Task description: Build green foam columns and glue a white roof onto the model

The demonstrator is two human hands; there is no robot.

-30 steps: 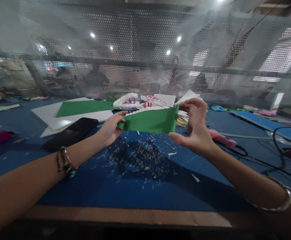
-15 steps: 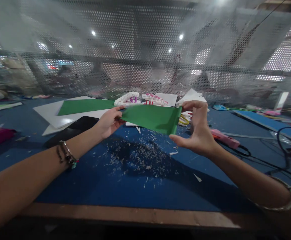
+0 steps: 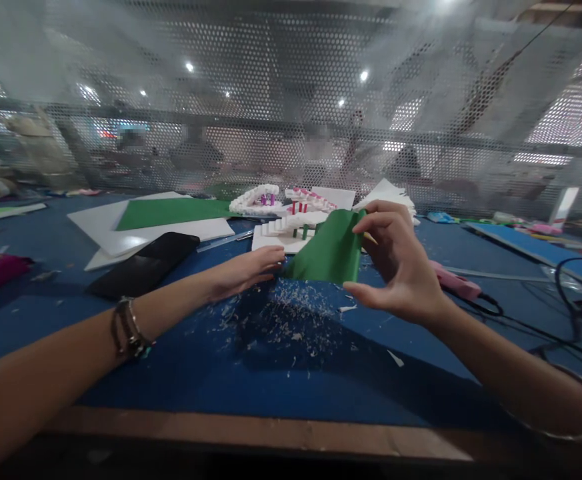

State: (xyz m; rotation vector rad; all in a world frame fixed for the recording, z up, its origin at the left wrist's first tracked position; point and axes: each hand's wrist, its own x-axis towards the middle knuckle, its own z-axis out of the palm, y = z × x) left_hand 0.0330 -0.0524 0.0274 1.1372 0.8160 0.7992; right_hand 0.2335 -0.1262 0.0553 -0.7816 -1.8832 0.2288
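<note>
A green paper sheet [image 3: 328, 257] is held over the blue table [image 3: 171, 347], curled at its right end. My right hand [image 3: 395, 267] grips that curled right edge between the fingers and thumb. My left hand [image 3: 248, 270] lies low, fingers stretched out and pressed on the sheet's left end near the table. White paper scraps [image 3: 291, 317] are scattered just below the sheet. Behind it stands a small white model staircase [image 3: 293, 227] with red and green posts.
A black phone [image 3: 145, 265] lies left of my left hand. White boards with a green sheet [image 3: 171, 213] sit at the back left. A pink glue gun [image 3: 453, 283] with a black cable lies to the right. White and pink models [image 3: 281, 199] stand before a perforated screen.
The green sheet has dropped and swung from a wide spread to a shorter, foreshortened shape. My left hand moved right and down to the table. My right hand stayed about where it was.
</note>
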